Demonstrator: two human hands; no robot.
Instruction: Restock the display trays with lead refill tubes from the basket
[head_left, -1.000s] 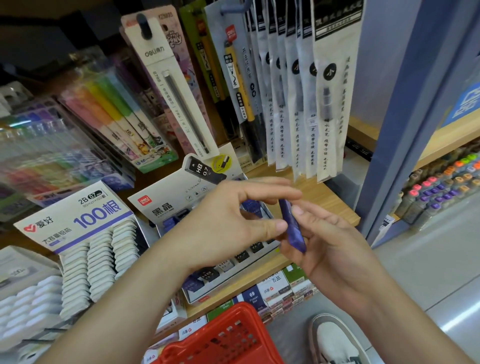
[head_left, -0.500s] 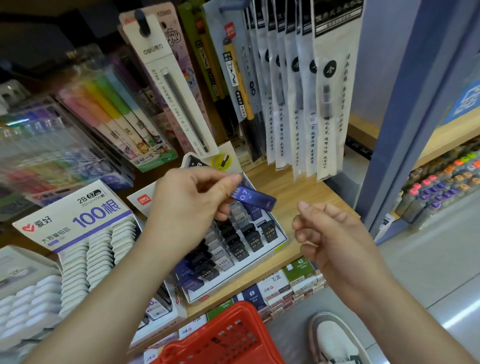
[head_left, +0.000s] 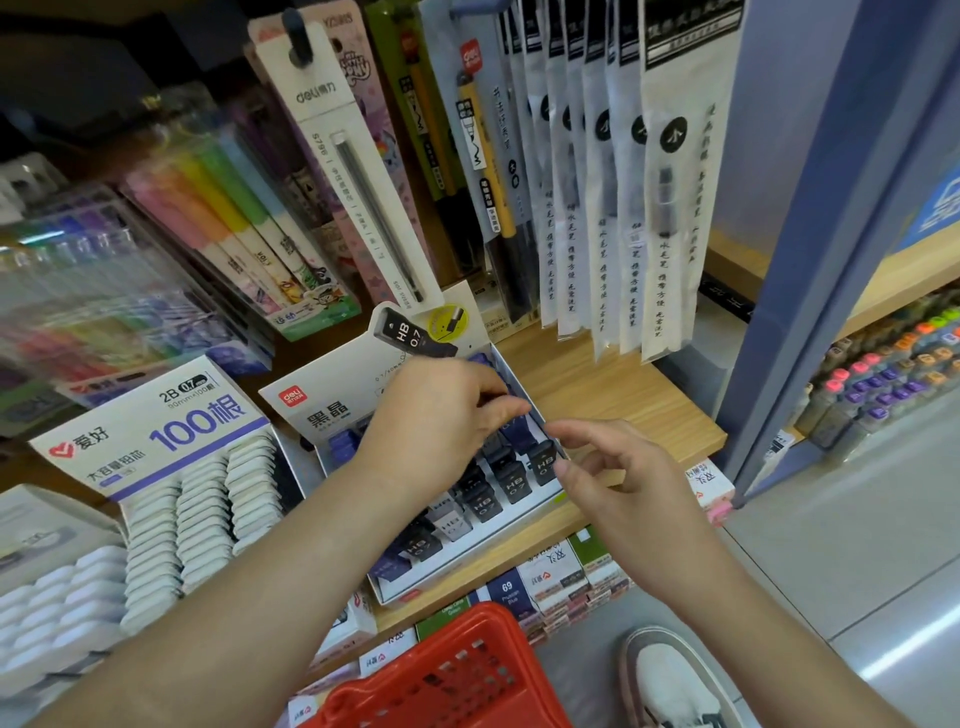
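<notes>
A white display tray (head_left: 551, 499) of dark HB 0.7 lead refill tubes (head_left: 513, 480) sits on the wooden shelf. My left hand (head_left: 436, 421) is over the tray's back right part and pinches a dark blue refill tube (head_left: 517, 434), lowering it among the rows. My right hand (head_left: 618, 478) hovers just right of the tray's edge, fingers loosely curled, holding nothing. A second tray (head_left: 171, 452) with white refill cases stands to the left. The red basket (head_left: 447, 675) is below the shelf at the bottom centre.
Hanging pen packs (head_left: 613, 197) dangle above the shelf's right part. Highlighter sets (head_left: 234, 228) lean behind the trays. A blue upright post (head_left: 810, 249) borders the shelf on the right, with marker racks (head_left: 883, 379) beyond. My shoe (head_left: 675, 680) is on the floor beside the basket.
The blue tube passed from my right hand to my left. My left hand then carried it down into the HB tray. My right hand let go and moved closer to the tray's edge.
</notes>
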